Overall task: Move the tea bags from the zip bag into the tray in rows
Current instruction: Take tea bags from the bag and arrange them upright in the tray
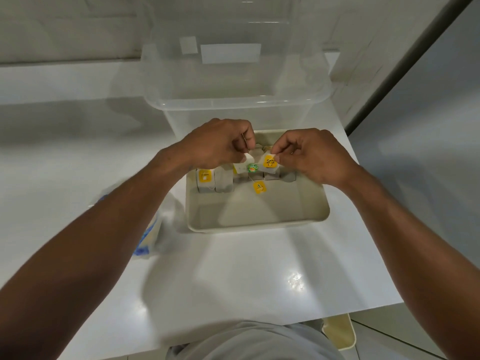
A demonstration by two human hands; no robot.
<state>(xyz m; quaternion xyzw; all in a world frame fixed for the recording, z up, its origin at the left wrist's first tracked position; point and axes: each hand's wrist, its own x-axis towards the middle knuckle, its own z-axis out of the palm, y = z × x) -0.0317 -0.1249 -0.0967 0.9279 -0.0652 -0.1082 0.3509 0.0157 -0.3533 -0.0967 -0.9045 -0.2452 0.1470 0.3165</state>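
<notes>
Head view: outstretched left hand [220,145] and right hand [313,155] pinch tea bags [270,162] over the tray [259,225].

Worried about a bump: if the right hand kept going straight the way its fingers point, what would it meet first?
Likely the left hand and the white tea bag it pinches, close beyond the yellow-tagged tea bag the right hand pinches. Their relative height is unclear.

The near half of the tray [259,226] lies bare, open to a reach from above and from my side. Tea bags [223,181] crowd its far end, and a tall clear bin [233,103] stands just behind, walling off that side. The zip bag [152,229] lies just left of the tray.
</notes>
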